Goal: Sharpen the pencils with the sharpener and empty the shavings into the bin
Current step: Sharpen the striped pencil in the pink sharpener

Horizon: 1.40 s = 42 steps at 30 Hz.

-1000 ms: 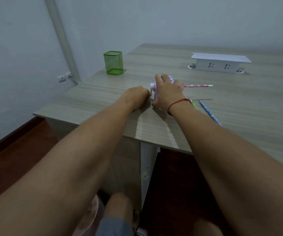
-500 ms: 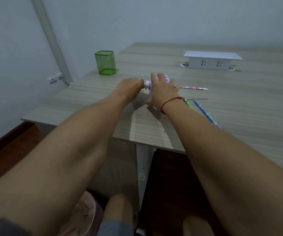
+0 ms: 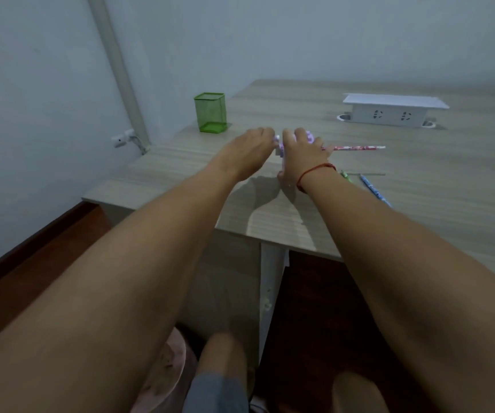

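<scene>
My right hand (image 3: pixel 302 155) is clamped over the sharpener (image 3: pixel 280 148). Its fingers curl across the top and the thumb sits low on the near side, pinning the sharpener to the bench (image 3: pixel 419 210). My left hand (image 3: pixel 249 152) is hard against the sharpener's left end, with fingers curled in on the crank (image 3: pixel 276 139). The knuckles hide the grip itself, so I judge it a closed hold rather than see one.

The bin (image 3: pixel 168 368) stands on the floor, below the sharpener and nearer to me, just past the bench edge.

The next turn depends on one line. The red pencil (image 3: pixel 356 148) sticks out of the sharpener's right side, its long axis running flat and straight to the right. The crank is at the opposite end of that line. So the left hand is the one at the crank, and the right hand sits between crank and pencil tail. I would keep the right hand pressing down so the body doesn't twist under the cranking.

The blue pencil (image 3: pixel 374 190) and green pencil (image 3: pixel 346 176) lie right of the sharpener and nearer to me, with no hand on them.
</scene>
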### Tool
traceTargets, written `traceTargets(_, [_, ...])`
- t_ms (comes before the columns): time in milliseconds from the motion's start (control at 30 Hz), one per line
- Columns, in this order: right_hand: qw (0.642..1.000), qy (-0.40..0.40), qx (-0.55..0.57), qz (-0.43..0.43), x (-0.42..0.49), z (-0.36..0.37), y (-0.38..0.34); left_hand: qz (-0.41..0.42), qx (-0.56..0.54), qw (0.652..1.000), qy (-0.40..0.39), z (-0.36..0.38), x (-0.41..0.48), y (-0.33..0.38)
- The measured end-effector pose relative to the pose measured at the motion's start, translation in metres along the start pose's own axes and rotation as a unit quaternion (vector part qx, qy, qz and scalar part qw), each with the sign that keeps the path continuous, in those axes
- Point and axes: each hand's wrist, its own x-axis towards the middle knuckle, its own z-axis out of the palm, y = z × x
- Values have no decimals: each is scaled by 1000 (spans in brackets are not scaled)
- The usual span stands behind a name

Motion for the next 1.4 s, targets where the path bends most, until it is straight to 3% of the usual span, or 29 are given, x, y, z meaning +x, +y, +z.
traceTargets(300, [1000, -29, 4, -1, 5, -3, 0, -44, -52, 996, -50, -8, -12, 16])
traceTargets(500, [1000, -6, 19, -12, 6, 3, 3, -85, -94, 988, -89, 8, -21, 29])
traceTargets(700, [999, -6, 8, -37, 11, 7, 8, -73, -114, 985, -107, 17, -15, 22])
traceTargets(933, [999, 1, 8, -53, 15, 11, 10, -45, -50, 985, -159, 31, 13, 2])
traceTargets(1167, [1000, -12, 11, -19, 10, 5, 9, 9, 56, 992, -111, 10, 50, -24])
traceTargets(1400, [1000, -18, 2, -9, 5, 1, 3, 6, 46, 996, -72, -12, 41, -22])
